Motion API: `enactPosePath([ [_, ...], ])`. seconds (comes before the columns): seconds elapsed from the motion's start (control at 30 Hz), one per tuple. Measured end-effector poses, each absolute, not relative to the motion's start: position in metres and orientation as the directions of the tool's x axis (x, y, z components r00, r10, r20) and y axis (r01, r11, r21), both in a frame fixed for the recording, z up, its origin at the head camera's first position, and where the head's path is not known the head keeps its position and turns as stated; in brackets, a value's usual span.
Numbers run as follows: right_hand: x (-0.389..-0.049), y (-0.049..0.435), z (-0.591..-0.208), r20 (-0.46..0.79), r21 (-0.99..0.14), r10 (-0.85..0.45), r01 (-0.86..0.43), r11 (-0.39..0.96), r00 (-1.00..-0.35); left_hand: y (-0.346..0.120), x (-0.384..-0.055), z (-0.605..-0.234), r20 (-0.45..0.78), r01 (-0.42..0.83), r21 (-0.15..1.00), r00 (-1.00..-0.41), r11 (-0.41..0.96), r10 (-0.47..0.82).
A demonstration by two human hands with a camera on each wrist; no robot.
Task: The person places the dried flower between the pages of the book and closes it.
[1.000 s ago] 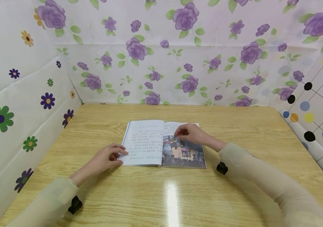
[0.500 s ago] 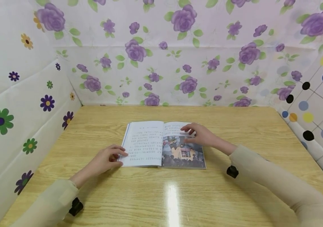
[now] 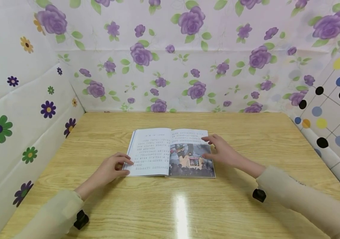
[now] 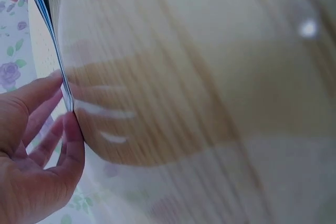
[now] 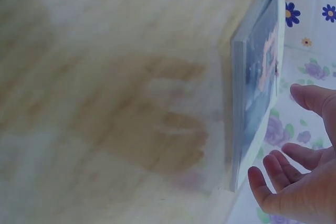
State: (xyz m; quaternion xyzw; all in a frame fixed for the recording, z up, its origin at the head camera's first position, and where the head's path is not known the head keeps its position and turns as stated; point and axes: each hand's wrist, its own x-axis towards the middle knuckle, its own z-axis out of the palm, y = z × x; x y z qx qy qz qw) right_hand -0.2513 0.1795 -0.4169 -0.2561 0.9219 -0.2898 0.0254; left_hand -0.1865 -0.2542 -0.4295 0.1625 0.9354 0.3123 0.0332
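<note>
An open book (image 3: 153,152) lies on the wooden table, with text on its left page and a picture on the lower part of its right page. My left hand (image 3: 108,169) rests at the book's lower left corner, its fingertips touching the page. From the left wrist view, the left thumb and fingers (image 4: 73,129) meet the book near that corner. Over the right page's outer edge is my right hand (image 3: 225,152), fingers spread and gripping nothing. Seen from the right wrist, those fingers (image 5: 302,156) are apart from the book (image 5: 254,87).
A wooden table (image 3: 146,205) surrounds the book. Behind it stands a wall covering (image 3: 170,79) with purple roses. Flowered and dotted coverings (image 3: 334,116) line the sides. Black wrist devices (image 3: 259,195) sit beneath both sleeves.
My right hand has moved from over the middle of the right page to its outer edge, and its fingers have spread. The left hand and the book hold nearly the same place.
</note>
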Motion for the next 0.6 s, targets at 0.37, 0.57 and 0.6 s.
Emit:
enactPosePath([
  [0.37, -0.234, 0.198, -0.43, 0.106, -0.444, -0.469, -0.464, 0.767, -0.877, -0.251, -0.185, -0.431, 0.051, 0.27, 0.613, -0.952, 0.743, 0.303],
  [0.57, -0.227, 0.207, -0.437, 0.132, -0.417, -0.473, -0.481, 0.771, -0.871, -0.251, -0.186, -0.429, 0.029, 0.249, 0.624, -0.955, 0.741, 0.296],
  [0.6, -0.226, 0.208, -0.438, 0.127, -0.42, -0.476, -0.482, 0.769, -0.87, -0.251, -0.187, -0.429, 0.026, 0.245, 0.625, -0.956, 0.741, 0.294],
])
